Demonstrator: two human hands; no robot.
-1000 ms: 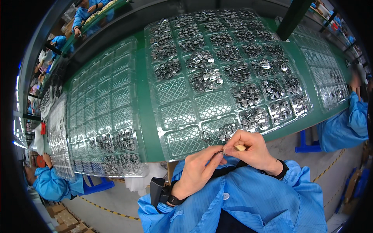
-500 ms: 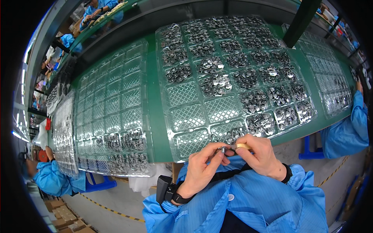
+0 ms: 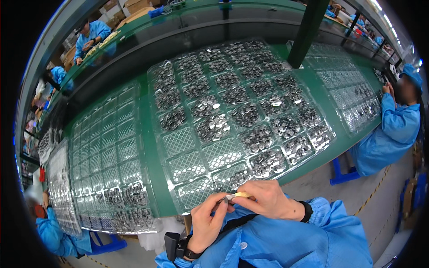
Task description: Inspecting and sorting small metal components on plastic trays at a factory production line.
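Observation:
Just past the front edge of the bench, my two hands meet in front of my blue smock. My left hand (image 3: 207,219) pinches a small dark metal part (image 3: 226,200) between thumb and fingers; most of it is hidden. In my right hand (image 3: 269,200) is a small tool with a yellow handle (image 3: 242,194) and a flat silvery blade (image 3: 230,196). The blade's tip lies at the part by my left fingertips. Beyond them, a clear compartment tray (image 3: 187,167) holds heaps of similar-looking dark metal pieces (image 3: 213,128), with several bare compartments at its near left.
Another clear tray (image 3: 107,154), partly filled, lies to the left, with more trays (image 3: 62,190) past it. A further tray (image 3: 353,89) is at right, near a seated co-worker (image 3: 393,120). A dark post (image 3: 308,33) rises behind the middle tray. Blue stools (image 3: 344,172) stand below.
My view has tilted up and shifted right, so the bench appears lower and further left. The silvery blade now shows clearly between my hands, against the part. Both hands keep their grips.

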